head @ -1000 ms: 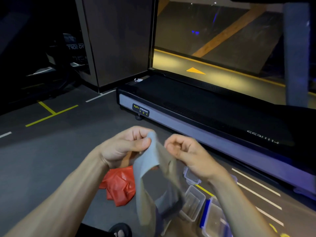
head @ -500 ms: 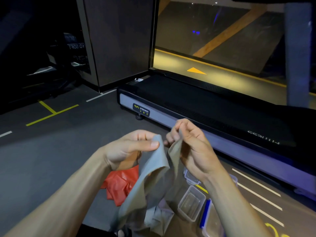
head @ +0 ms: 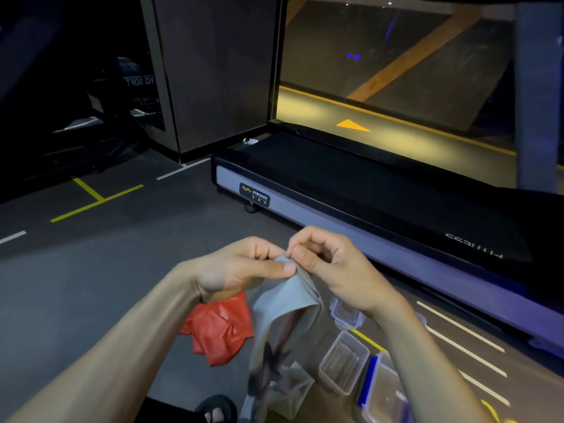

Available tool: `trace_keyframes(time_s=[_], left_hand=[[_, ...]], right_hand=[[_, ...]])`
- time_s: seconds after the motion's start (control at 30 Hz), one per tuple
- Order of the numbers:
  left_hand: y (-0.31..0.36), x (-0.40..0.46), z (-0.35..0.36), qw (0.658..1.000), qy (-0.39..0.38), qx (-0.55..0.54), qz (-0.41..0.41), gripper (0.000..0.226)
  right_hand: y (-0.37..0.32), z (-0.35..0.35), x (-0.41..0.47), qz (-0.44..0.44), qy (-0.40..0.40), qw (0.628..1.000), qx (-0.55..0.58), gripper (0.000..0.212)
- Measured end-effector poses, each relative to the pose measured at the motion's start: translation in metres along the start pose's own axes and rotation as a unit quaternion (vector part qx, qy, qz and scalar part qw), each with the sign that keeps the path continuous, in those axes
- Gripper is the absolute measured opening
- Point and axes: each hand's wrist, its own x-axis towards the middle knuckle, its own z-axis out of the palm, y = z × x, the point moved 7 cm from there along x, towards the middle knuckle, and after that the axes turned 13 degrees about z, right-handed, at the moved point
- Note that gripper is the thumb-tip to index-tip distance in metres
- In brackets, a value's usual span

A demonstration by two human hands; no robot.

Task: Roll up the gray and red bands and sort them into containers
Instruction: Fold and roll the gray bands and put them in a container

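Gray band (head: 283,303) pinched at top edge by both hands, left hand (head: 241,267) and right hand (head: 332,270) touching, long axis hanging straight down.

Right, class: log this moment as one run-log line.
stage: rolling not started | hands: left and right pinch gray band top edge | red band: on floor | container: open, empty
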Motion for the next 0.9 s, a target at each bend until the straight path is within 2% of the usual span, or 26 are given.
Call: trace_keyframes(time_s=[0.1,0.17,0.27,0.37,0.6,0.9], left_hand=[[0.0,0.0,0.002,0.999,-0.019,0.041,-0.013,0.043],[0.002,-0.001,0.0,0.995,-0.033,0.096,-0.014,0.03],[-0.001,-0.002,-0.004,0.993,-0.015,0.121,-0.01,0.029],[0.002,0.001,-0.01,0.989,0.027,0.142,0.012,0.026],[0.003,0.007,-0.009,0.99,0.062,0.127,0.024,0.017],[0.007,0.006,-0.003,0.993,0.028,0.107,0.034,0.021]], right_hand=[[0.0,-0.009,-0.001,0.0,0.0,0.999,-0.048,0.01],[-0.003,-0.02,-0.004,-0.011,0.028,0.999,-0.017,0.011],[-0.009,-0.042,-0.01,-0.029,0.087,0.989,0.119,0.013],[-0.009,-0.048,-0.013,-0.009,0.089,0.97,0.228,0.012],[-0.005,-0.057,-0.015,0.002,0.104,0.963,0.248,0.013],[0.002,-0.063,-0.018,0.013,0.112,0.962,0.248,0.01]])
